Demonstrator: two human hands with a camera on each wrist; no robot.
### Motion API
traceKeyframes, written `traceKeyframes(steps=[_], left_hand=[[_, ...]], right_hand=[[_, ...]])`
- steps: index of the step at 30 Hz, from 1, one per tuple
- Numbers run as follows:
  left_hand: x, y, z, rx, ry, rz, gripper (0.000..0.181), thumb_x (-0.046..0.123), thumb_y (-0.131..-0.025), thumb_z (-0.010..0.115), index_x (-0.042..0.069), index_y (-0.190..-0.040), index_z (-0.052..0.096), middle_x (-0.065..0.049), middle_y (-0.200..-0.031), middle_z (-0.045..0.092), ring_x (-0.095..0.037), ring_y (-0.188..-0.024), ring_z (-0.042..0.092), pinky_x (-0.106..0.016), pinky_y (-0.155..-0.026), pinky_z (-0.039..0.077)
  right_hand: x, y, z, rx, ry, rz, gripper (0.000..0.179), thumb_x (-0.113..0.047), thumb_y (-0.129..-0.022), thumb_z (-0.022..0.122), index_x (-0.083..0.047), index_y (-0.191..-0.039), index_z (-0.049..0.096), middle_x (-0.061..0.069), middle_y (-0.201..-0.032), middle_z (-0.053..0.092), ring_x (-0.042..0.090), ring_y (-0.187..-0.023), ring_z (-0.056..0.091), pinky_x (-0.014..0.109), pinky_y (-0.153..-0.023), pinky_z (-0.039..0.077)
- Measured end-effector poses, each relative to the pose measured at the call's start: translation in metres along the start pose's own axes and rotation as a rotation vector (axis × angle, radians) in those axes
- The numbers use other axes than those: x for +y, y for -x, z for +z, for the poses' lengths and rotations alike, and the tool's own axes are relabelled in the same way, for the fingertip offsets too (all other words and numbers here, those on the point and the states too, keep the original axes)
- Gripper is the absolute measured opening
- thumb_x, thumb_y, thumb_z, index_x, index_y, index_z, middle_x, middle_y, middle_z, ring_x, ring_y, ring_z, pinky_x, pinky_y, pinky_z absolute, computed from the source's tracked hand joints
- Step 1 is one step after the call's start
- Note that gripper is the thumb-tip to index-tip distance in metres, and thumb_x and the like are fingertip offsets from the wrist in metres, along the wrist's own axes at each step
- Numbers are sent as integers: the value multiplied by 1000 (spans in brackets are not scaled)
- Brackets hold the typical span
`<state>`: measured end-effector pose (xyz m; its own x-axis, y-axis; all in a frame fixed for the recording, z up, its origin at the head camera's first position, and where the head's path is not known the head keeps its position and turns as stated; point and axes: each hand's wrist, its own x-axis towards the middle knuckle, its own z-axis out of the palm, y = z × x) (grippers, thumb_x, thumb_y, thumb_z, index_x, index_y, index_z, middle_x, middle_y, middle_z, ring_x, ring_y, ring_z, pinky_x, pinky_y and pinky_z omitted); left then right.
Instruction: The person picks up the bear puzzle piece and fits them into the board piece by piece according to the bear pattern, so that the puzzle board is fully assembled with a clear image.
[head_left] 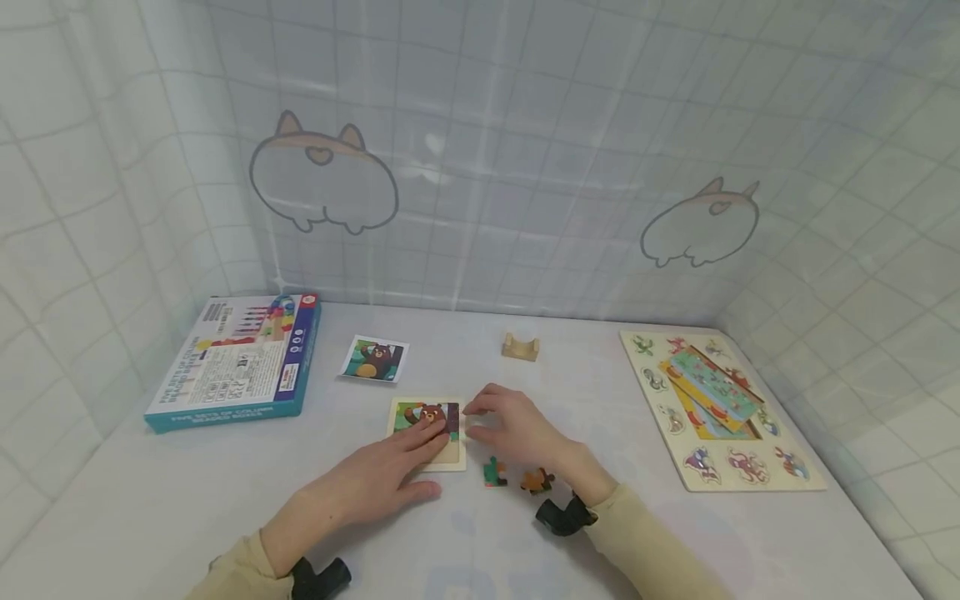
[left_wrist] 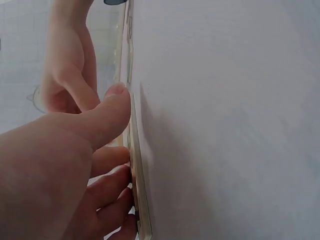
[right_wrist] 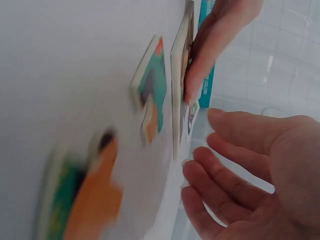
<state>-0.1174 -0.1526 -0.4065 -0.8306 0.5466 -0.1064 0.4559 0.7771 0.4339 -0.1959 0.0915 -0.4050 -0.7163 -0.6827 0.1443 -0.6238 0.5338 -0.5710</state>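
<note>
A small square bear jigsaw in a pale wooden tray (head_left: pixel 461 463) lies on the table, its upper part showing a brown bear and its lower strip bare wood. My left hand (head_left: pixel 378 479) lies over the tray with straight fingers on the picture, hiding part of it. Just off the tray's right edge is my right hand (head_left: pixel 517 429), fingers bent loosely with nothing between them in the right wrist view. Below it are two loose puzzle pieces, a green one (head_left: pixel 492 472) and an orange-brown one (head_left: pixel 537 481).
A printed bear card (head_left: pixel 375 360) lies behind the tray, and a small wooden stand (head_left: pixel 521 347) is farther back. At left rests a blue-edged box (head_left: pixel 232 358). On the right, a wooden animal puzzle board (head_left: pixel 678 467) carries several colourful cards (head_left: pixel 712 387). Curtains enclose the table.
</note>
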Motion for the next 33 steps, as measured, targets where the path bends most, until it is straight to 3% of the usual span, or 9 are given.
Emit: traceKeyframes(steps=[6, 14, 19, 26, 33], left_hand=[[-1, 1, 0, 10, 4, 4, 69, 56, -100, 50, 13, -153, 41, -1, -164, 30, -28, -151, 29, -54, -116, 35], [-2, 1, 0, 16, 21, 8, 63, 51, -102, 48, 15, -153, 42, 1, -164, 30, -27, -151, 28, -53, -117, 34], [0, 3, -1, 16, 39, 16, 65, 52, -101, 50, 13, -153, 42, -1, -164, 30, -29, -150, 29, -54, -117, 34], [-1, 2, 0, 2, 56, -16, 69, 55, -99, 53, 15, -154, 41, 1, -165, 28, -28, -151, 28, -53, -118, 33], [-5, 1, 2, -8, 72, -24, 70, 57, -98, 53, 19, -155, 39, 5, -166, 25, -26, -152, 26, -53, -118, 32]], right_hand=[[6, 19, -11, 35, -12, 36, 22, -18, -92, 73, -7, -111, 72, 4, -106, 68, 20, -100, 64, 42, -89, 56], [19, 41, -18, 13, -85, 52, 20, -17, -92, 74, -8, -110, 72, 2, -107, 68, 19, -100, 63, 39, -90, 55], [25, 44, -15, -43, -87, 32, 20, -21, -90, 76, -11, -108, 73, -3, -106, 67, 14, -98, 62, 30, -89, 54], [24, 45, -14, -116, -50, 23, 25, -35, -83, 82, -22, -103, 74, -12, -110, 61, 9, -107, 54, 35, -98, 49], [24, 46, -11, -129, -21, -10, 30, -38, -75, 88, -26, -98, 74, -15, -110, 57, 9, -107, 49, 33, -97, 46]])
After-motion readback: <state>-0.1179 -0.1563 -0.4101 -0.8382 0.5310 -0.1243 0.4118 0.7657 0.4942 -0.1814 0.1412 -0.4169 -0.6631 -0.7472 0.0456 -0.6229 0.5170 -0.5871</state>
